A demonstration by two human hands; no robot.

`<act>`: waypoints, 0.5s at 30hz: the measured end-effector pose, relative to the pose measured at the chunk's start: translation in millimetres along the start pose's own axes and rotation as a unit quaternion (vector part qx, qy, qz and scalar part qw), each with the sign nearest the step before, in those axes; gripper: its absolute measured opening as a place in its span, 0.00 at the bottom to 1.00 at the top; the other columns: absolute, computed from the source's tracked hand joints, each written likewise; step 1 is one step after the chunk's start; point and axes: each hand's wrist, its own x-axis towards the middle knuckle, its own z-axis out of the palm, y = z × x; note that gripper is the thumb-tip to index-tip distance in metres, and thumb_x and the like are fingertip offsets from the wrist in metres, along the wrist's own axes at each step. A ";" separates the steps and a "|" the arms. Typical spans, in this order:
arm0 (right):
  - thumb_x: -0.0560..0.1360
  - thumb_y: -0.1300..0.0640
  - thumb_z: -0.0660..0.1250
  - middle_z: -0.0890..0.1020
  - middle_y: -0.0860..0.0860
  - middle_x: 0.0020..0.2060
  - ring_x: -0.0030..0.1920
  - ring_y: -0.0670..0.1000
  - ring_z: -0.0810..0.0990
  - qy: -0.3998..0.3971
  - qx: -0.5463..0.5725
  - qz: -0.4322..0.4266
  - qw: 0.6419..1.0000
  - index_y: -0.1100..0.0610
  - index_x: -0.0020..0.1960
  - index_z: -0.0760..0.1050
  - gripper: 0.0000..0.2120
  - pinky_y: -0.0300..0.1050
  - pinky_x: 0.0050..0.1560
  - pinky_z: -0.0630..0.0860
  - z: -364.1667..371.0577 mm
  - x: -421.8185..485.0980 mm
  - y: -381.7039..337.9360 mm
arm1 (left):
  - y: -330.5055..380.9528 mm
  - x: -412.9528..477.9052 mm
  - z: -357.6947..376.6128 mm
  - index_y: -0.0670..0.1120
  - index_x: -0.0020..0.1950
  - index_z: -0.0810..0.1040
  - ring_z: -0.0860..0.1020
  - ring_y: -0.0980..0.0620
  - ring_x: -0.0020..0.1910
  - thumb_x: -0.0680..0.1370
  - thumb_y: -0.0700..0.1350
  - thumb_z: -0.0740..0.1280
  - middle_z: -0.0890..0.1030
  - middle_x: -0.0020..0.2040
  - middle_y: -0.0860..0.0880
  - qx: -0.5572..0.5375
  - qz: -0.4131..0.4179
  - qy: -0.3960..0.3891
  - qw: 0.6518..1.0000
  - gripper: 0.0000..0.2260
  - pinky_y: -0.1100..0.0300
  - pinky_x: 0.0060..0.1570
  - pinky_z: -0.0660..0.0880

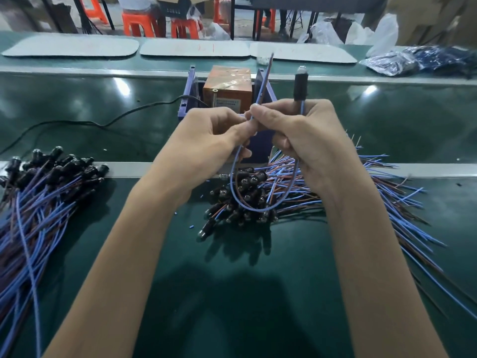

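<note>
Left hand [214,133]: its grip pinches the blue wire [258,209] just below the free ends [265,73].
Right hand [304,135]: its grip is closed on the same wire, and the black lamp [300,83] stands above the fingers.
Wire position: it hangs as a loop over the pile [247,192] on the counter [232,280].
Good practice: I think the ends should stay side by side and be pinched close to the tips, with the loop kept clear of the pile.

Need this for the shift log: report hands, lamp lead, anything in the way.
Left hand pinches, right hand grips the lamp lead. Lamp end upright, wire looped below. Loose pile underneath, purple jig close behind; nothing blocking.
</note>
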 end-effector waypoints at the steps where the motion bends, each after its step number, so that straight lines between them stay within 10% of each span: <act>1: 0.72 0.63 0.72 0.80 0.58 0.32 0.20 0.41 0.63 0.004 -0.014 0.002 1.000 0.62 0.39 0.82 0.04 0.30 0.21 0.60 -0.7 0.2 0.7 | -1.3 -0.2 -0.9 0.46 0.43 0.81 0.81 0.60 0.31 0.76 0.46 0.69 0.80 0.30 0.56 0.000 -0.001 -0.003 1.000 0.05 0.68 0.33 0.77; 15: 0.77 0.63 0.66 0.80 0.50 0.25 0.18 0.40 0.68 0.041 -0.089 0.047 0.994 0.58 0.42 0.76 0.05 0.29 0.22 0.62 -4.9 7.4 15.2 | -15.5 2.9 -32.1 0.52 0.50 0.81 0.83 0.54 0.30 0.74 0.40 0.72 0.82 0.34 0.56 0.104 -0.024 0.107 0.989 0.09 0.57 0.46 0.81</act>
